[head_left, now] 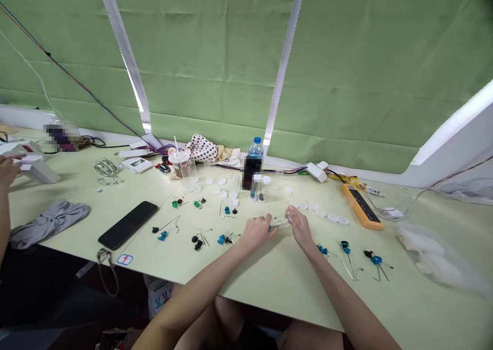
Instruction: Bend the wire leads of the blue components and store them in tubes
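Observation:
Over the middle of the table, my left hand (257,233) is closed, its fingers around a small blue part that mostly hides in the grip. Thin metal rods (280,221) span the gap between my hands. At their other end, my right hand (300,229) pinches them between thumb and fingers. Just left of my left hand lies a blue and black part (222,239) with bent wire. To the right of my right forearm are more blue parts with bent metal rods (345,247). Green and black parts (197,204) sit farther back.
Round white lids (321,213) run across the back. Behind them stand a bottle (256,148) and a lidded drink cup (181,162). An orange power strip (362,207) lies right, a phone (128,225) and grey cloth (50,221) left. A co-worker's hand (8,170) is far left.

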{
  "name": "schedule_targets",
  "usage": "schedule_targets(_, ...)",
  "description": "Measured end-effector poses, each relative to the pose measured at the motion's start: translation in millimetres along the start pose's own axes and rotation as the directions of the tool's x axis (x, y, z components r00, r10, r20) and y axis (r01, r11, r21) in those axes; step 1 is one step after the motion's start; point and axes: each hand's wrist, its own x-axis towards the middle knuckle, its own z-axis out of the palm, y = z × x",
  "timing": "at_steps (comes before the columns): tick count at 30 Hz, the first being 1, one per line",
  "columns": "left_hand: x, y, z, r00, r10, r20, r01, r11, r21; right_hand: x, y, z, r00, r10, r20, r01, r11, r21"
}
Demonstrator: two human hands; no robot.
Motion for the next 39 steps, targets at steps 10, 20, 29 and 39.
schedule_targets(10,1.7,-1.1,12.2,0.989,0.141,-0.045,-0.14,0.794,-0.592,1.0,-15.1,-12.6,0.972,-0.089,0.216,0.041,0.976,0.216)
schedule_targets(20,-8.1,-6.3,13.5,0.972,0.005,-0.234,-0.097,0.918,-0.385,28.9,12.4,10.7,0.994,0.039,0.1,-0.024,0.989,-0.143)
schedule_targets(29,-7.4,-2.6,22.2,0.978,0.181,-0.104,-0.202,0.946,-0.254,87.2,18.0,34.7,0.998,0.021,0.063,-0.009,0.984,-0.178)
schedule_targets(39,-7.2,-2.3,22.7,0.976,0.196,-0.094,-0.212,0.956,-0.205,129.6,-1.7,-36.7,0.999,-0.031,0.015,0.034,0.91,-0.413)
